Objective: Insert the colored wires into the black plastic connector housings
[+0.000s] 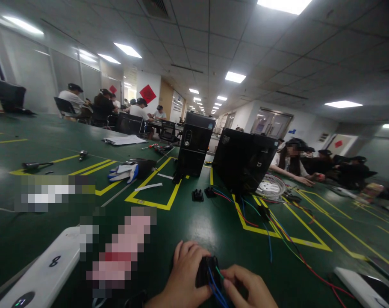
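Note:
My left hand (186, 273) is wrapped round a small black block (202, 271), steadying it low over the green table near the front edge. Blue wires (214, 286) run from the block down toward me. At its right side, my right hand (246, 284) pinches a green wire (219, 272) between thumb and fingertips, and the wire's upper end meets the block. Whether that end sits inside the block I cannot tell. Farther off stand two similar black parts: one black part (197, 195) alone, and a second black part (210, 192) with red and blue wires attached.
Two black computer cases (196, 145) stand at the back. Loose wires (290, 239) trail across the right side. Blue-white gloves (124, 172) lie at left beyond a white device marked 8 (50, 265). A round white basket (271, 186) is near another person (292, 160) at right.

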A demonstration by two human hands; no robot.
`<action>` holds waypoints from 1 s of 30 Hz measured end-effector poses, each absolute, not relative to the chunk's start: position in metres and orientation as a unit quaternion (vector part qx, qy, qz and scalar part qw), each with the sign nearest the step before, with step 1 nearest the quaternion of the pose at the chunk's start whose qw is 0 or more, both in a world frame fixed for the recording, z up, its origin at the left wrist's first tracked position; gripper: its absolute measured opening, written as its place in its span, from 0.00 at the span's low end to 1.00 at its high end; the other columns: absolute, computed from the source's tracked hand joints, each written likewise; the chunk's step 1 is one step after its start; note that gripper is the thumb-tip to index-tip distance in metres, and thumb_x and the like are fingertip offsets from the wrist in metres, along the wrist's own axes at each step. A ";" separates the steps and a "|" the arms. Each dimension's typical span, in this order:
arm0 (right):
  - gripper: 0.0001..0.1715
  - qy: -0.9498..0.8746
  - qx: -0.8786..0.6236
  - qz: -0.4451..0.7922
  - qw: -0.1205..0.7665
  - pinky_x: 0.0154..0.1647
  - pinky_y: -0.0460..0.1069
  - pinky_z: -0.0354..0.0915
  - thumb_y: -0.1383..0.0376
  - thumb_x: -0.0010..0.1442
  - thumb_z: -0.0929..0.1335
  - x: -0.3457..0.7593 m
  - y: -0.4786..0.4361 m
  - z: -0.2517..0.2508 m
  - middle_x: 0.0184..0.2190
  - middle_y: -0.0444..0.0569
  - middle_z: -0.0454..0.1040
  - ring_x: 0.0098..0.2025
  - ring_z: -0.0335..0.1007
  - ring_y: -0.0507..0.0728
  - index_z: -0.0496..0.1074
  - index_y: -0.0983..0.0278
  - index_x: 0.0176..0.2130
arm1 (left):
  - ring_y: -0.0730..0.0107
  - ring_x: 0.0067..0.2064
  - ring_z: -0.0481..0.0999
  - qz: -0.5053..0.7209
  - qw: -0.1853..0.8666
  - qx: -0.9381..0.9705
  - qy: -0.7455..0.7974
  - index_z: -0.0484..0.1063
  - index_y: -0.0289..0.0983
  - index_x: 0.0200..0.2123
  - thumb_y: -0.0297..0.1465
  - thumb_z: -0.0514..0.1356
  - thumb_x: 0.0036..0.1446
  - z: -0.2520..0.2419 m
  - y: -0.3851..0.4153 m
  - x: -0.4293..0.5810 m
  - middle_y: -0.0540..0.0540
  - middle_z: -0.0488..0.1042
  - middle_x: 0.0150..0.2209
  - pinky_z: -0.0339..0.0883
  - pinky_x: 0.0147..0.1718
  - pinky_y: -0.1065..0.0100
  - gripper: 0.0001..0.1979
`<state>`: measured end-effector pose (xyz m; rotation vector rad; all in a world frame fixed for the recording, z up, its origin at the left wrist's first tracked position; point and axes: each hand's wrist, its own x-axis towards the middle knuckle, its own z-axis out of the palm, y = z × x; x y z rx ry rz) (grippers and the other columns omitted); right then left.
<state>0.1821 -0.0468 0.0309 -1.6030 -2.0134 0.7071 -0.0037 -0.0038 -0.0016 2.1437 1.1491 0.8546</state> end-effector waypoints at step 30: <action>0.21 -0.728 -0.574 0.219 0.303 0.29 0.46 0.60 0.57 0.62 0.61 0.180 -0.050 0.026 0.23 0.47 0.70 0.28 0.68 0.54 0.72 0.64 0.25 | 0.58 0.48 0.68 0.335 0.284 0.806 0.398 0.67 0.42 0.42 0.27 0.61 0.45 0.001 -0.007 -0.003 0.48 0.71 0.42 0.47 0.57 0.51 0.18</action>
